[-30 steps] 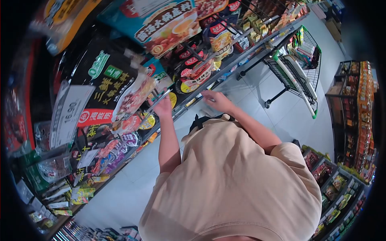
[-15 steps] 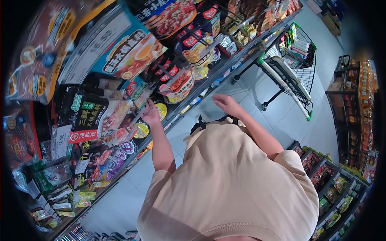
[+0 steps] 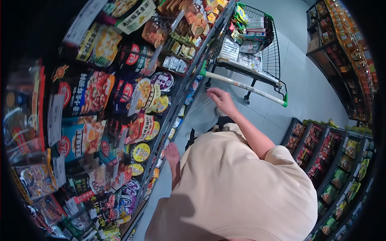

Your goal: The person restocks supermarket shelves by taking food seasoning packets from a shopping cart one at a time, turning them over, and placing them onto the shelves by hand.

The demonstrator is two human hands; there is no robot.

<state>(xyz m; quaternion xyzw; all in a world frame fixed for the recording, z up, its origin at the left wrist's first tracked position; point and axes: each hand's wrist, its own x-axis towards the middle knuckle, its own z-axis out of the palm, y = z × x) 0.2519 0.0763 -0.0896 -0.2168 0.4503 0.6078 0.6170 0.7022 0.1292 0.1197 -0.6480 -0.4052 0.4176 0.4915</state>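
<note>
- Left hand [image 3: 172,153], loosely open, seemingly empty, beside the shelf's front edge [image 3: 181,94]: a careless swing could clip that edge.
- Right hand [image 3: 222,101], half-curled, seemingly empty, near the handle [image 3: 243,85] of the cart [image 3: 275,56]: a bump could roll it shelfward.

Floor [image 3: 299,92]: pale grey, tiled (its seams thin but visible)
Shelving [image 3: 317,50]: tall, dark, upper right
Rack [image 3: 337,156]: dark-framed, divided into rows, lower right
Light: cool, casting soft floor shadows
</note>
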